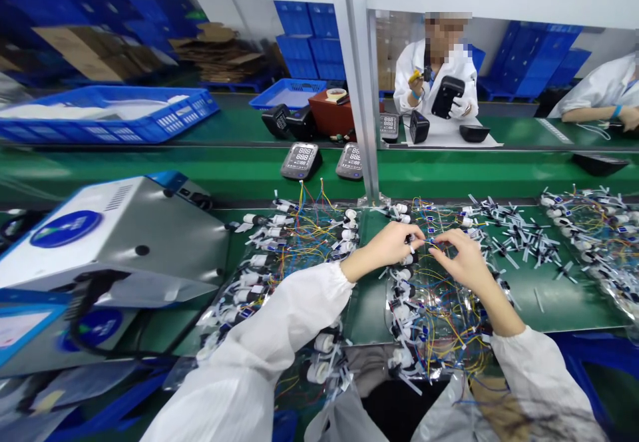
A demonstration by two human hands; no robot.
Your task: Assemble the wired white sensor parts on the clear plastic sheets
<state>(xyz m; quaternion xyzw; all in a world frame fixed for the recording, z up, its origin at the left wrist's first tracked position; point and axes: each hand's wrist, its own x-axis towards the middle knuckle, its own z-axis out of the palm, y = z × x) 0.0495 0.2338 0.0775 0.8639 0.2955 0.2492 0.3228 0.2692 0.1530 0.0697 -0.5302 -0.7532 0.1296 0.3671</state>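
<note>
**Left hand [392,245] and right hand [464,259] meet at a small blue part [431,241]**

Clock directions run from the meeting point of the 2 hands. The small blue part is right at that point, raised over a crowded batch of wired parts [429,345]. The left fingers are pinched together on its near-left side, thumb against forefinger. The right fingers close on it from 3 o'clock, thumb below and forefinger above; how firmly they press, I cannot tell.

The batch beneath stretches towards 6 o'clock, its white cylinders along the left edge and red, yellow and blue wires tangled across the middle, on clear plastic. A 2nd batch [299,249] of the same kind spreads at 9 o'clock, with a big metal box [160,249] beyond it. At 3 o'clock, loose black-and-white pieces [534,239] lie scattered on the green surface [369,249], and a 3rd batch [606,229] sits farther out.

At 10 o'clock, 2 display units [300,160] stand tilted back, and a blue tray [187,122] lies farther off. A metal post [357,62] rises at 11 o'clock. At 12 o'clock, across the line, a co-worker [409,86] in white holds a dark device [446,96].
</note>
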